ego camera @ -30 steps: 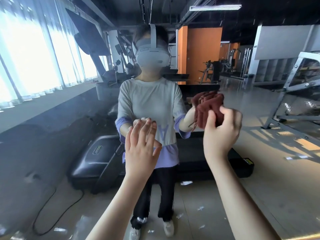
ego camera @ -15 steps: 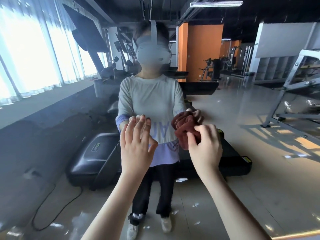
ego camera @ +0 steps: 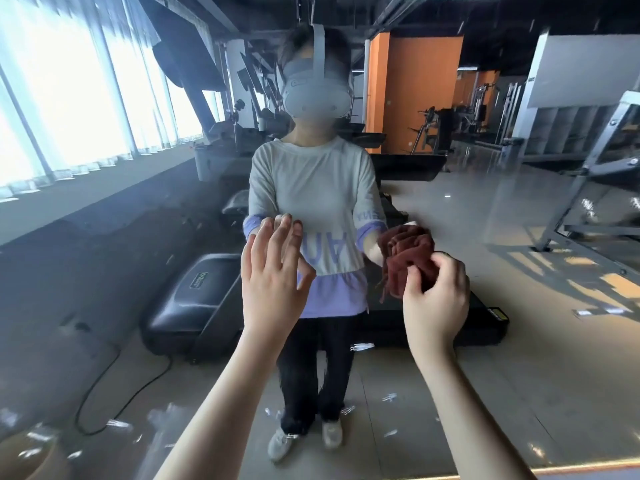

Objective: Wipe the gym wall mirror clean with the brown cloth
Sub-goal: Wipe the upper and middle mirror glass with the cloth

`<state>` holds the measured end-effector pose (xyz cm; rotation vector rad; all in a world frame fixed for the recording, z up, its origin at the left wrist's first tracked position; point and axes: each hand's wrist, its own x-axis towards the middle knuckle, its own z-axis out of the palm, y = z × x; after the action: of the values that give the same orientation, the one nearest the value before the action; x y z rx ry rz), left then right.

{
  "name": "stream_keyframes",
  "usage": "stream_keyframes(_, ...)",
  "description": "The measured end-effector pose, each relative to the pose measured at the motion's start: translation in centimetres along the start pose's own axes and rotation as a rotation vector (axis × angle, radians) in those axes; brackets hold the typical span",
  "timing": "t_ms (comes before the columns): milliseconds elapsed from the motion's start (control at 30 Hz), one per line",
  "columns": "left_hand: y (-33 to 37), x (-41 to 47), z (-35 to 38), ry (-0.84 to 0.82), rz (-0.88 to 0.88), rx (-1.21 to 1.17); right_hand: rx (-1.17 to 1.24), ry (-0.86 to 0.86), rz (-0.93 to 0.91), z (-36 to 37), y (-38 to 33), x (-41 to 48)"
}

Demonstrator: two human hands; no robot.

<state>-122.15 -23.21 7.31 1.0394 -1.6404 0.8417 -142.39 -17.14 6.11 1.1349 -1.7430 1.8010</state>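
The wall mirror point(ego camera: 114, 271) fills nearly the whole view and reflects me standing in front of it. My right hand point(ego camera: 436, 299) grips the bunched brown cloth point(ego camera: 405, 258) and holds it against the glass at waist height, right of centre. My left hand point(ego camera: 273, 285) is raised to the left of it with fingers straight and spread. Its fingertips meet their own reflection on the glass.
Pale smears and streaks point(ego camera: 117, 424) mark the lower part of the glass. A light-coloured strip point(ego camera: 554, 474) runs along the mirror's bottom edge at lower right. The reflection shows a treadmill point(ego camera: 197, 292), bright windows on the left and a metal rack on the right.
My right hand carried the cloth from chest height down and to the left, then a little back to the right. My left hand stayed almost where it was on the glass.
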Motion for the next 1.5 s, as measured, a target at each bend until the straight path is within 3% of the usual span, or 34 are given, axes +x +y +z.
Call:
stream_keyframes(167, -0.1, 0.0, 0.2, 0.01, 0.003, -0.017, -0.064, -0.19, -0.147, 1.2, -0.5, -3.9)
stream_keyframes(267, 0.1, -0.1, 0.2, 0.005, 0.004, -0.032, -0.066, -0.105, -0.116, 1.1, 0.2, -2.6)
stream_keyframes(367, 0.0, -0.2, 0.4, 0.004, 0.013, -0.034, -0.075, -0.017, 0.058, 1.0, 0.6, -2.9)
stream_keyframes(533, -0.3, -0.3, 0.5, 0.005, 0.031, -0.058, -0.077, -0.239, -0.077, 2.0, 0.2, -7.4)
stream_keyframes(667, -0.3, -0.4, 0.6, 0.007, 0.039, -0.05, -0.015, -0.113, 0.194, 1.5, 1.7, -5.7)
stream_keyframes(733, -0.2, -0.4, 0.6, 0.008, 0.04, -0.041, -0.03, -0.089, 0.243, 1.4, 1.8, -6.1)
stream_keyframes(867, -0.1, -0.5, 0.8, -0.007, 0.039, -0.037, -0.047, -0.233, 0.076, 2.1, -0.2, -8.7)
stream_keyframes(933, -0.3, -0.5, 0.7, -0.02, 0.05, -0.03, -0.049, -0.222, 0.023, 2.2, -0.7, -7.6)
stream_keyframes(1067, -0.1, -0.3, 0.6, 0.002, 0.039, -0.02, 0.012, -0.018, 0.191, 1.0, 0.4, -3.3)
stream_keyframes(1133, 0.2, -0.3, 0.6, 0.016, 0.013, -0.03, 0.012, -0.011, 0.232, 0.8, 0.4, -3.3)
stream_keyframes(1300, 0.6, -0.4, 0.6, -0.008, -0.023, -0.028, 0.016, -0.187, -0.048, 1.4, -0.1, -4.5)
stream_keyframes(1433, 1.3, -0.3, 0.8, 0.0, -0.079, -0.04, 0.093, -0.02, 0.105, 0.6, 0.4, 0.1)
stream_keyframes(1500, 2.0, -0.1, 0.5, -0.01, -0.095, -0.073, 0.097, -0.023, 0.098, 0.2, 0.6, 0.4)
